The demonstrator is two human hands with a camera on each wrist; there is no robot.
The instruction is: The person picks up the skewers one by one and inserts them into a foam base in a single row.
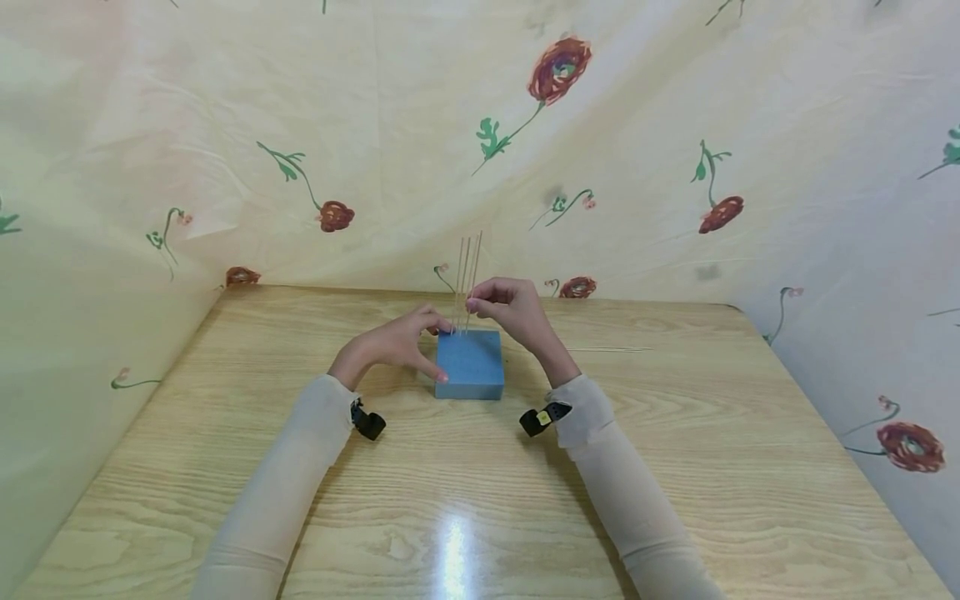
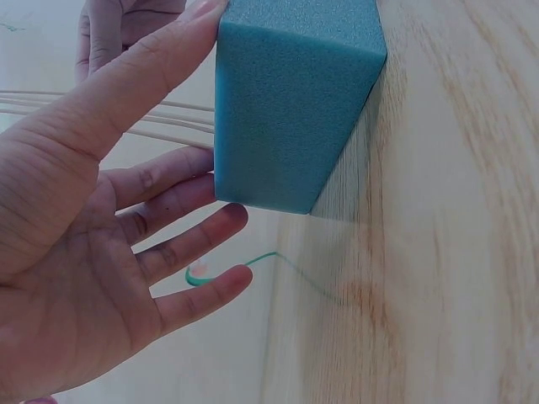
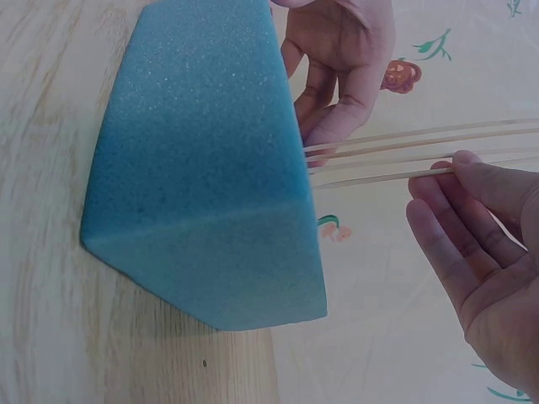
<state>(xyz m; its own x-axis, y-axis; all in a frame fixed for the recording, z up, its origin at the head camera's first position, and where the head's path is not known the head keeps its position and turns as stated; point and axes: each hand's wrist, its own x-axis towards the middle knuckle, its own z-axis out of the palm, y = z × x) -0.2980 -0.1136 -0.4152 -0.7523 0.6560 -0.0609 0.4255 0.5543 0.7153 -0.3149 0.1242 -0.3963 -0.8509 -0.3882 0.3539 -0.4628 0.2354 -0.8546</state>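
Several sticks (image 2: 168, 140) standing in blue block (image 1: 470, 358); we're pinching another stick (image 3: 370, 180) in right grip (image 1: 513, 308), likely aiming it; spreading left grip (image 1: 393, 340) across block, seemingly for steadiness.

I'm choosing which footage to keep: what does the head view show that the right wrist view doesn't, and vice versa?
Only the head view shows loose sticks lying on the table right of the blue block, both sleeves, and the upper ends of the upright sticks.
Only the right wrist view shows the palm side of the right hand and the block's right side.
Both show the blue block, the upright sticks, the left hand, and the right hand pinching a stick.
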